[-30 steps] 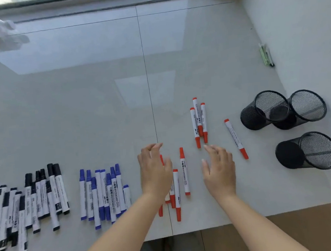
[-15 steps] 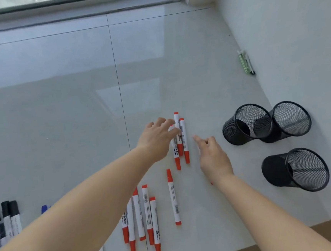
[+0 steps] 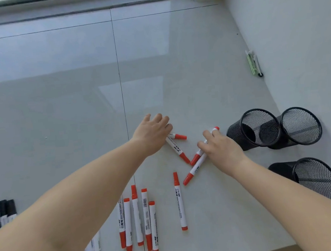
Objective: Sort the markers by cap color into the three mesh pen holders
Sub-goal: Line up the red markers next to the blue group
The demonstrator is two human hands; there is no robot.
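Head view: right hand (image 3: 221, 148) fingers curled on two red-capped markers (image 3: 198, 158) beside mesh pen holders (image 3: 259, 129) at floor's right edge; left hand (image 3: 151, 134) spread flat, touching two more.

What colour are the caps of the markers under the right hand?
Red, seen in the head view: markers under the right hand.

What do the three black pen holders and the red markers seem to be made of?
Pen holders: probably metal mesh with a matte black finish; the floor shows through the fine holes, and each rim is solid. Red markers: likely plastic; smooth white printed barrels with slightly shiny red caps.
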